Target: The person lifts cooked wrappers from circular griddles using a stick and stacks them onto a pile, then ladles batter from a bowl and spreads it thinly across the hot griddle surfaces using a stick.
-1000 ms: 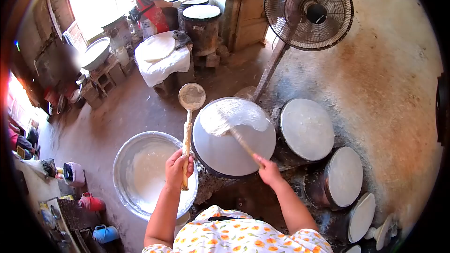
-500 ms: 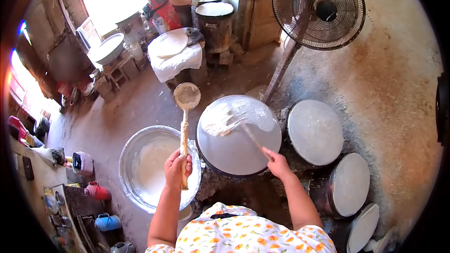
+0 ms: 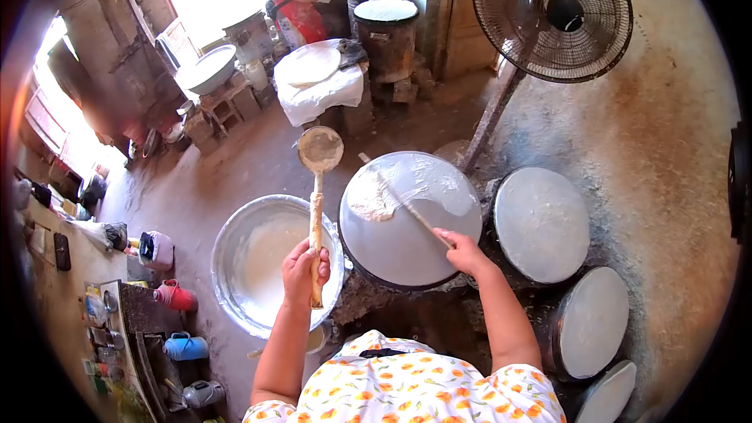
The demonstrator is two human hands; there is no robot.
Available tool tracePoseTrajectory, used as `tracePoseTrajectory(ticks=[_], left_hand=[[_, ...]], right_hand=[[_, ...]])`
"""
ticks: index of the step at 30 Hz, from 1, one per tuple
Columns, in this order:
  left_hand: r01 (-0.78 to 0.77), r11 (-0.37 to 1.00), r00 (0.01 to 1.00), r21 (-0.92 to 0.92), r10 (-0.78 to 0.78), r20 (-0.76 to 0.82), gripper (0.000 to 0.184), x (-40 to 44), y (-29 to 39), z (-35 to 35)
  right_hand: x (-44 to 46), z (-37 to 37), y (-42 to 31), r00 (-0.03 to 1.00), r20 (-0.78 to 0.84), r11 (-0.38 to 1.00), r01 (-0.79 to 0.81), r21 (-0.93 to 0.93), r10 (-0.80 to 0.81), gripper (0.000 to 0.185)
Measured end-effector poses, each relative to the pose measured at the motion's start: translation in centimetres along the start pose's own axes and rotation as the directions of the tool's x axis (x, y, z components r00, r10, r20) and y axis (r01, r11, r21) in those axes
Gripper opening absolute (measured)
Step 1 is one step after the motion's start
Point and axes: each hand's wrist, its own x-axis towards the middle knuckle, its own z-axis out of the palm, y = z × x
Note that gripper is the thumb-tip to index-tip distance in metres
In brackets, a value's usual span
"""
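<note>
My left hand (image 3: 304, 272) is closed around the handle of a long ladle (image 3: 320, 149), held upright with its bowl at the far end. Beneath that hand stands a wide metal basin (image 3: 227, 298) of white, creamy batter (image 3: 270, 258). In my right hand (image 3: 464, 252) is a thin wooden stick (image 3: 409, 207), slanting up and left across the round, flat top of a drum (image 3: 415, 254). White batter (image 3: 371, 197) lies in a thick patch on the top's left part, with thin wet streaks toward the far right.
More round-topped drums (image 3: 542, 223) curve along my right. A fan (image 3: 552, 16) on a post stands beyond. Ahead, a person in a red apron (image 3: 301, 19) works by other drums, near a cloth-covered stand (image 3: 323, 102). Jugs (image 3: 186, 346) line the left side.
The stick has swung up and left, its far end now past the top's far-left rim. The batter patch is more compact. My view has shifted slightly; the ladle stays raised.
</note>
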Motion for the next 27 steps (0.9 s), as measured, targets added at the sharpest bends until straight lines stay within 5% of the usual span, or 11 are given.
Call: tracePoseTrajectory(ticks=[1, 3, 5, 7, 9, 11, 14, 17, 21, 24, 27], left_hand=[[-0.005, 1.0, 1.0, 0.005, 0.005, -0.005, 0.033, -0.3, 0.2, 0.1], [-0.003, 1.0, 1.0, 0.001, 0.003, -0.026, 0.032, -0.9, 0.6, 0.4], [-0.011, 1.0, 1.0, 0.019, 0.011, -0.024, 0.031, -1.2, 0.6, -0.3], [-0.011, 0.999, 1.0, 0.037, 0.012, -0.026, 0.03, -1.6, 0.2, -0.4], [-0.039, 0.999, 0.999, 0.01, 0.04, -0.033, 0.029, -1.5, -0.2, 0.3], [-0.041, 0.999, 0.999, 0.02, 0.042, -0.034, 0.029, -1.8, -0.3, 1.3], [-0.014, 1.0, 0.998, -0.018, 0.013, -0.058, 0.025, -2.4, 0.0, 1.6], [-0.047, 0.999, 0.996, 0.016, 0.048, -0.074, 0.025, -3.5, 0.3, 1.0], [-0.079, 0.997, 0.994, 0.01, 0.079, -0.069, 0.025, -3.9, -0.6, 1.7], [-0.065, 0.998, 0.995, 0.025, 0.067, -0.072, 0.027, -4.3, -1.2, 2.5], [-0.066, 0.998, 0.994, 0.013, 0.067, -0.082, 0.026, -5.6, -1.1, 2.4]], right_hand=[[-0.3, -0.4, -1.1, 1.0, 0.005, 1.0, 0.005, 0.006, -0.005, 0.062], [-2.3, -2.2, -3.6, 0.872, 0.338, 0.934, -0.345, -0.089, 0.354, 0.063], [-4.2, -3.8, -1.4, 0.874, 0.378, 0.939, -0.343, 0.031, 0.307, 0.065], [-4.5, -3.9, 0.6, 0.976, 0.21, 0.989, -0.079, 0.122, 0.052, 0.065], [-2.8, -3.8, -0.8, 0.935, 0.117, 0.942, -0.336, -0.018, 0.336, 0.063], [-0.5, -2.1, 0.9, 0.995, 0.072, 0.997, -0.064, 0.034, 0.062, 0.063], [-1.0, -3.3, 1.4, 0.95, 0.313, 0.999, -0.021, 0.04, 0.008, 0.068], [-4.8, -8.7, -3.6, 0.839, 0.422, 0.939, -0.307, -0.153, 0.343, 0.066], [-1.7, -5.6, 3.9, 0.995, 0.08, 0.995, -0.052, -0.091, 0.059, 0.062], [-1.0, -3.8, 1.3, 0.988, 0.129, 0.996, -0.075, -0.056, 0.081, 0.063], [-3.9, -6.7, 0.4, 0.879, 0.394, 0.962, -0.226, -0.153, 0.269, 0.064]])
